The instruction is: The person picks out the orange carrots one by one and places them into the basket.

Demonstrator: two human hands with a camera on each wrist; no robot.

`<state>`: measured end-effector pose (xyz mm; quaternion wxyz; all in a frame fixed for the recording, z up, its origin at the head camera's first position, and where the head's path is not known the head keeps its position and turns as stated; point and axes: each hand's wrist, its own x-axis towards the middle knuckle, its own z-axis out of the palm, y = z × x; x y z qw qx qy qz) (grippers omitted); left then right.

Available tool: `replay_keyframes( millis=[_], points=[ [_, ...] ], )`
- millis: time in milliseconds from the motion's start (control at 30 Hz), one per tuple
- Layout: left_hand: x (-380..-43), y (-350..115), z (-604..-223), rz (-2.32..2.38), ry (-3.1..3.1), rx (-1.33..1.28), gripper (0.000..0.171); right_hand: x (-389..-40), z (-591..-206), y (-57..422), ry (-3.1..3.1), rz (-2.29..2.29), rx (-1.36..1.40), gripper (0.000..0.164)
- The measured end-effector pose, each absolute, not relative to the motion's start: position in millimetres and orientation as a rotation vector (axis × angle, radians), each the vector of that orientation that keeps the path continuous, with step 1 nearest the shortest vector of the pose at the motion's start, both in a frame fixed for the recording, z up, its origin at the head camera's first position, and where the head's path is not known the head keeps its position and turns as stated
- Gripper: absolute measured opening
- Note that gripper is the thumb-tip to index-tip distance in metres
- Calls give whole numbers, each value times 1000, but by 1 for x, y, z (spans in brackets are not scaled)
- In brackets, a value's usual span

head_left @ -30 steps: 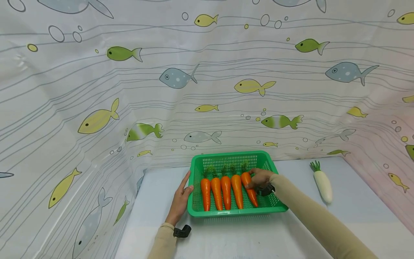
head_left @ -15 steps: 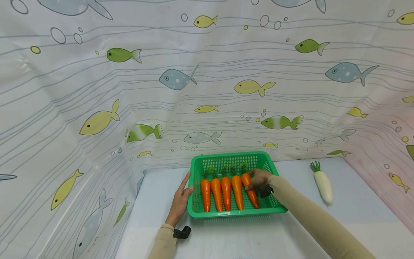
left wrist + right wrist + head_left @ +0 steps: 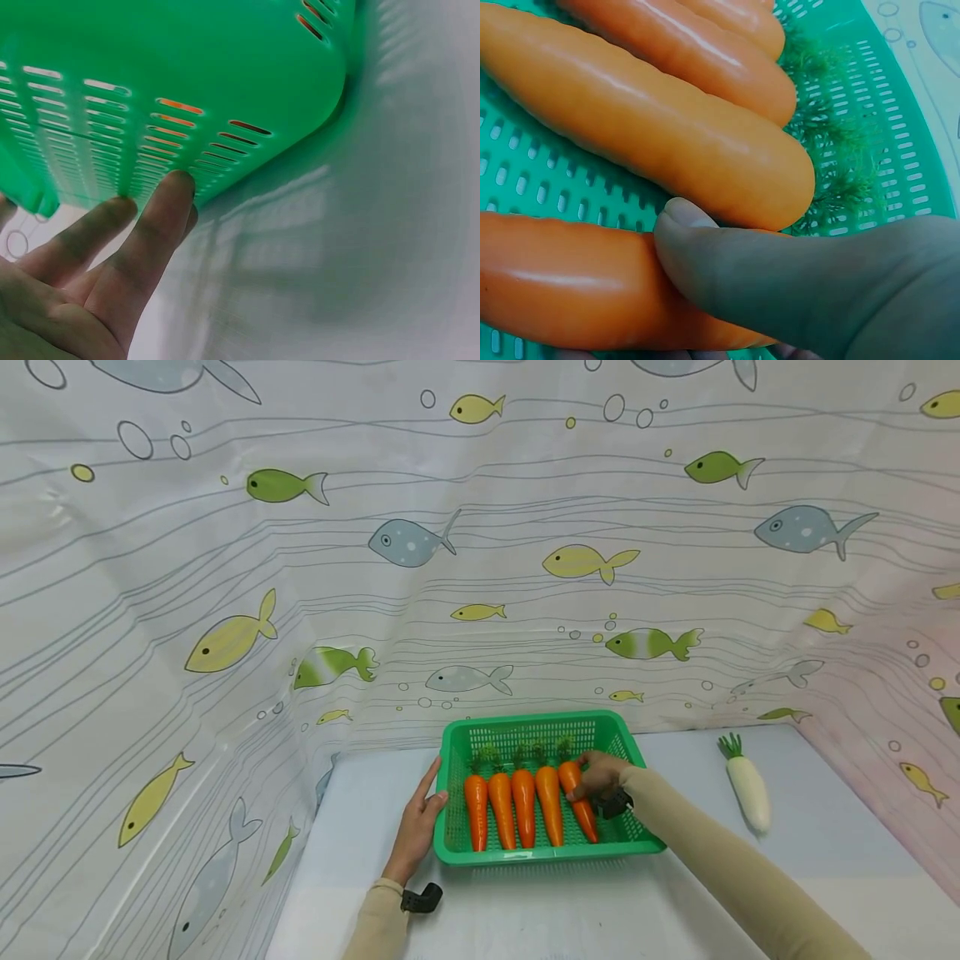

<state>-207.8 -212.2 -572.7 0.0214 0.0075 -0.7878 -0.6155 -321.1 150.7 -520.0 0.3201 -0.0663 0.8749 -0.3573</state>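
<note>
In the head view a green plastic basket (image 3: 540,855) holds several orange carrots with leafy green tops, lying side by side. My right hand (image 3: 600,774) reaches in and grips the rightmost carrot (image 3: 587,823) near its top. Up close in the right wrist view, the thumb (image 3: 735,266) presses over this carrot (image 3: 562,281), with fingertips showing along its lower edge; a neighbouring carrot (image 3: 645,120) lies just beside it. At the basket's left side is my left hand (image 3: 412,833), thumb at the rim. The left wrist view has its extended fingers (image 3: 142,255) against the slotted outer wall (image 3: 210,67).
A white radish (image 3: 750,793) with green leaves lies on the white table (image 3: 540,918) right of the basket. Behind and to both sides hangs a fish-patterned sheet (image 3: 420,610). Dark wrist cameras, one of them the left camera (image 3: 422,898), sit on both wrists.
</note>
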Motion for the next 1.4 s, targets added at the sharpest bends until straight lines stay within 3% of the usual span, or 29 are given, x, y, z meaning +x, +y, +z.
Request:
replay_keyframes(
  millis=[1400],
  points=[
    [-207, -211, -573, -1910, -2444, 13, 58, -319, -517, 153, 2324, -896, -191, 84]
  ],
)
